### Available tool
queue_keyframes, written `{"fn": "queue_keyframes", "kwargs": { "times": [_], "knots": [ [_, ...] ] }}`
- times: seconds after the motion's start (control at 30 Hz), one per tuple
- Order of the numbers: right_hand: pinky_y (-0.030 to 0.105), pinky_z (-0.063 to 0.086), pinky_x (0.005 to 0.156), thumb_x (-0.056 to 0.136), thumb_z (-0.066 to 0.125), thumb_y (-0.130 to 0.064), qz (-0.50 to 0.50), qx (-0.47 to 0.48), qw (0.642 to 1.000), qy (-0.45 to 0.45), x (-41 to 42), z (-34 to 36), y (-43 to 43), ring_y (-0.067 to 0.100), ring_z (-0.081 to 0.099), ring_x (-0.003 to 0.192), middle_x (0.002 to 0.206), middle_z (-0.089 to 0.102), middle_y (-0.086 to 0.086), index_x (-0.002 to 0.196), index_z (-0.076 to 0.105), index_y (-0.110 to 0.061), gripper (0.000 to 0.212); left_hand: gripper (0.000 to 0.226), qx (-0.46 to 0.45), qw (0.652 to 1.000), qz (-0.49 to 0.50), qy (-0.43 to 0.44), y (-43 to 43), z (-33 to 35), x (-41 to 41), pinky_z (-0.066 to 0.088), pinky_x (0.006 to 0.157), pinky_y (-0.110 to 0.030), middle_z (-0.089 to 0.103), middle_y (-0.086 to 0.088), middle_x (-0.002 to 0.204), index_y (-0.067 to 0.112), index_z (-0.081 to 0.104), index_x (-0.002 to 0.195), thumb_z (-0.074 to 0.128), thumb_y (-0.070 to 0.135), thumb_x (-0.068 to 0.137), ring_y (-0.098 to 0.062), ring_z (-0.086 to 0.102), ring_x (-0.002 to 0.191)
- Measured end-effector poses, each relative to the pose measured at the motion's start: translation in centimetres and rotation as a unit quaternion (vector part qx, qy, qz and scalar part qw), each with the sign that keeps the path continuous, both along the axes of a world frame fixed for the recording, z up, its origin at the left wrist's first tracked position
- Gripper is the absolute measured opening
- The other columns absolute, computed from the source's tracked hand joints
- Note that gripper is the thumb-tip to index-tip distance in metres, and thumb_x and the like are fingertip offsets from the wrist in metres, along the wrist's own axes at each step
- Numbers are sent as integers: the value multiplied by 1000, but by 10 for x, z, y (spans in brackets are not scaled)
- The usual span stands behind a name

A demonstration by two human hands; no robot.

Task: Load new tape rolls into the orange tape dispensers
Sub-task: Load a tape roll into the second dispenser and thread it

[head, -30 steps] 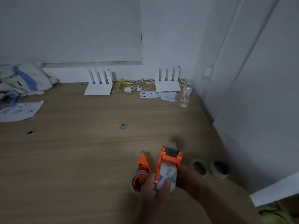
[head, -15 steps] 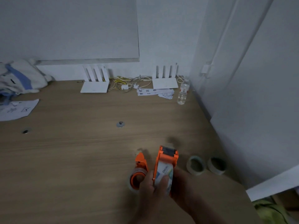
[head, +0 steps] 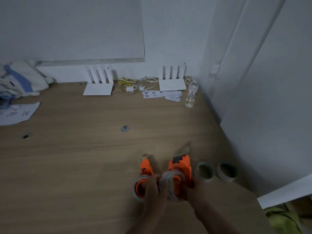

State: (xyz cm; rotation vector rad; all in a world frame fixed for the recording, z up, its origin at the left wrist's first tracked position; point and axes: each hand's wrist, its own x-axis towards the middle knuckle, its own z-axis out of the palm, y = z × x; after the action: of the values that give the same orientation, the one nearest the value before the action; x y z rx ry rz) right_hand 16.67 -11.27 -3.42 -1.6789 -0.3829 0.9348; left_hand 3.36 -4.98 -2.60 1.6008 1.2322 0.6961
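Observation:
Both hands hold an orange tape dispenser [head: 181, 166] low over the wooden table [head: 84, 166], turned so the clear tape roll [head: 170, 184] on its hub faces me. My left hand [head: 152, 188] grips the roll's left side. My right hand [head: 192, 188] grips the dispenser body from the right. A second orange dispenser [head: 143, 179] with a tape roll on it lies on the table just left of my left hand. Two loose tape rolls [head: 204, 172] [head: 226, 171] lie flat to the right.
A white wall and panel [head: 270, 115] close in the table's right side. Two white routers [head: 98, 88] [head: 172, 84], cables, paper slips and a water bottle [head: 190, 95] line the back. Cloth and a printed sheet [head: 16, 114] lie far left.
The held dispenser has been turned from label side up to roll side towards me. My left hand shifted onto the roll. The camera tilted slightly.

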Motion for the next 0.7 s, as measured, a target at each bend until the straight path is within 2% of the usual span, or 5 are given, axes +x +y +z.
{"fn": "queue_keyframes", "kwargs": {
  "times": [0.13,0.23,0.37,0.5,0.7],
  "knots": [
    [46,60,70,62,77,-42,26,-81,983,-162,27,-46,1,20,72,80,84,75,2,90,68,-25,34,19,-54,996,-37,56,0,-11,12,38,72,-8,56,15,90,38,49,89,63,50,84,-4,55,86],
    [46,57,75,62,72,-36,53,-174,954,-237,31,-38,6,30,70,87,91,73,8,91,59,-26,33,37,-66,992,-39,99,-1,-23,22,38,81,-19,54,13,99,23,53,111,71,38,82,-12,56,100],
    [42,55,70,64,67,-27,106,-242,929,-260,32,-26,13,31,69,83,87,72,9,82,47,-29,27,43,-100,985,-50,130,6,-38,31,44,74,-29,65,-4,104,14,57,109,66,47,84,-24,63,98],
    [41,54,74,70,65,-19,142,-263,910,-289,34,-29,23,36,68,93,95,72,15,93,59,-12,25,44,-121,981,-57,143,7,-49,40,45,92,-37,62,-16,124,6,48,122,62,33,90,-32,60,116],
    [37,52,77,79,63,-24,175,-302,881,-319,37,-35,27,32,67,98,103,72,12,102,61,-10,27,58,-156,965,-60,204,4,-61,51,39,102,-36,52,-21,142,-1,30,143,53,12,92,-35,52,129]
  ]
}}
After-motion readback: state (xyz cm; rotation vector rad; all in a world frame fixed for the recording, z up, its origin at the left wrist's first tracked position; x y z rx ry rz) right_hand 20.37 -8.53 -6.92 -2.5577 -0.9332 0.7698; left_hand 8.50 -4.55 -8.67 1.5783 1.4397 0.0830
